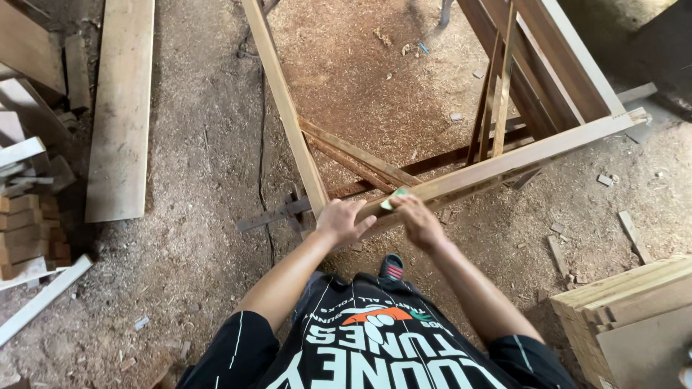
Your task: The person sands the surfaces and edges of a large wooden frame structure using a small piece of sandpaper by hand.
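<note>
Wooden frame corner sits centre frame, two rails meeting in a V over the sawdust floor. Left hand fingers curled around the corner joint. Right hand presses a small greenish pad flat onto the right rail. Loose plank upper left; stacked boards lower right.

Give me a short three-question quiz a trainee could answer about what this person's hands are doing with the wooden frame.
1. True or false: the left hand grips the corner of the wooden frame.
2. What does the right hand press on the frame rail? A) a hammer B) a small green pad C) a saw
3. What covers the floor around the frame?

Key
1. True; it clasps where two rails meet.
2. B; it looks like sandpaper, though it is too small to be sure.
3. Sawdust and wood scraps.
</note>
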